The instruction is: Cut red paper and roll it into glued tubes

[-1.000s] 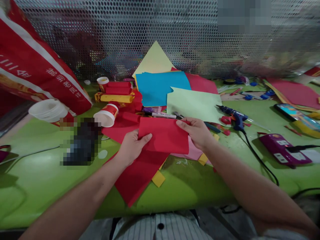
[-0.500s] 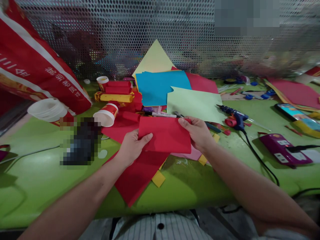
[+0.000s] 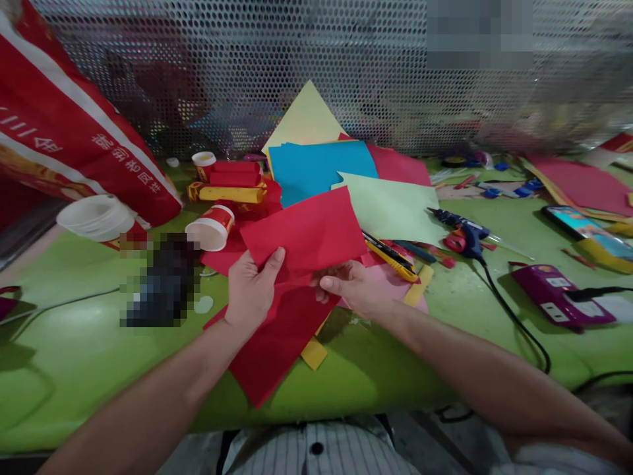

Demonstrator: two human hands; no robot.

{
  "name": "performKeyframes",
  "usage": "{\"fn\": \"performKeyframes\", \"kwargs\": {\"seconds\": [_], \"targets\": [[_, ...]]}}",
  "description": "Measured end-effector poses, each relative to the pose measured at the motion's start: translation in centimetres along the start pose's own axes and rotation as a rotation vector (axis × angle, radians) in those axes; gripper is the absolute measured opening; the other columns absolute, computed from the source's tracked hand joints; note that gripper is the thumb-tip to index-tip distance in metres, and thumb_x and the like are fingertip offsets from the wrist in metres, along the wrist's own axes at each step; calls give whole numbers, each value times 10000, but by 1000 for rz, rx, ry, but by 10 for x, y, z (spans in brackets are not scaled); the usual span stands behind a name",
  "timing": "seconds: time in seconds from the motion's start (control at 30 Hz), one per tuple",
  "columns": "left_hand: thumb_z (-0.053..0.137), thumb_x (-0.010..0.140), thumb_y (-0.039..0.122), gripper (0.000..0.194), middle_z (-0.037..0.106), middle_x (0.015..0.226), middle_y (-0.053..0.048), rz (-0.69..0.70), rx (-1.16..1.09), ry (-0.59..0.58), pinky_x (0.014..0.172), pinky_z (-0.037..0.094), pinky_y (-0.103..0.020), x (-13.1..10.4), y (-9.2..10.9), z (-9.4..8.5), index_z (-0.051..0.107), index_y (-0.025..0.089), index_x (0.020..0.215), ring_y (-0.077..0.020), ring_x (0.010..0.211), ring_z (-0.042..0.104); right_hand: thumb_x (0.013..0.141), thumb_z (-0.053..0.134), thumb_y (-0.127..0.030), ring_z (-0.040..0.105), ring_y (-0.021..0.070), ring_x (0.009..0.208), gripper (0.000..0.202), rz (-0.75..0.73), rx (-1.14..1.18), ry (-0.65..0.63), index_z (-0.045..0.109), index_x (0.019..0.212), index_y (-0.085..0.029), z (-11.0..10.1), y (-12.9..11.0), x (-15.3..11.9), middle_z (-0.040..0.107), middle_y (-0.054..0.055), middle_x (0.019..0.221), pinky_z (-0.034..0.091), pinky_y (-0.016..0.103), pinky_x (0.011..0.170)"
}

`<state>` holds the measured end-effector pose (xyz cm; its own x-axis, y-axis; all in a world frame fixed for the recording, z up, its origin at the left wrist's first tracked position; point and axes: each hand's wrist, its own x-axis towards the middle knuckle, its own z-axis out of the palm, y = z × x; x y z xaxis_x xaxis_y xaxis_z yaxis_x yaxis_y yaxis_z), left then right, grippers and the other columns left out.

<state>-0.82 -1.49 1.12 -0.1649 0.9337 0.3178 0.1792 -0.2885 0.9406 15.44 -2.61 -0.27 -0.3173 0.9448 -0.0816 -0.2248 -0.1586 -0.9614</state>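
A sheet of red paper [image 3: 309, 227] is held tilted above the table, its right side raised. My left hand [image 3: 254, 280] pinches its lower left part, thumb on top and fingers behind. At the paper's lower edge is my right hand [image 3: 349, 287], its fingers loosely curled and the thumb apart from them; whether it touches the sheet I cannot tell. Beneath both hands lies a larger dark red sheet [image 3: 270, 349]. A yellow utility knife [image 3: 395, 258] rests just beyond my right hand, partly over pink paper [image 3: 378, 280].
Blue paper [image 3: 321, 168] and pale green paper [image 3: 395, 208] lie behind. To the right are a glue gun [image 3: 462, 234], a purple power strip [image 3: 558, 293] and a phone [image 3: 583, 227]. Paper cups [image 3: 210, 227], rolled red paper [image 3: 235, 173] and a large red bag [image 3: 84, 125] stand left.
My right hand has left the sheet's right edge and moved down and left to its lower edge. The sheet has tilted and shifted up and left, uncovering the utility knife.
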Motion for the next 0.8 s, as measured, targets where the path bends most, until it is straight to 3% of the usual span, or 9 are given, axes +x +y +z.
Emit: {"fn": "performKeyframes", "kwargs": {"seconds": [0.27,0.5,0.67,0.8], "targets": [[615,775,340,168,711,819,-15,-35,42,-72,742,506,-291,-5,10,3,665,180,789,-184,808,634,476,785,-444,499,71,352,375,88,98,238,581,595,-152,10,-8,-1,597,-28,502,425,211,376],[690,707,377,249,715,873,-41,-226,-337,-124,724,541,-317,-4,2,7,675,170,845,-190,800,653,431,803,-396,505,78,390,362,67,141,308,582,596,-162,14,-11,-1,583,-32,498,434,207,361],[762,623,325,271,710,768,-29,-415,-450,-223,512,527,-250,-4,7,4,672,163,820,-138,552,634,429,801,-406,491,76,375,369,62,143,314,574,596,-168,13,-11,0,586,-28,497,435,213,359],[775,595,277,225,678,616,-6,-479,-460,-325,424,480,-212,-2,12,0,660,153,742,-123,450,604,456,793,-406,494,83,365,349,32,95,334,580,596,-167,10,-12,-1,590,-20,495,438,226,365]]}}
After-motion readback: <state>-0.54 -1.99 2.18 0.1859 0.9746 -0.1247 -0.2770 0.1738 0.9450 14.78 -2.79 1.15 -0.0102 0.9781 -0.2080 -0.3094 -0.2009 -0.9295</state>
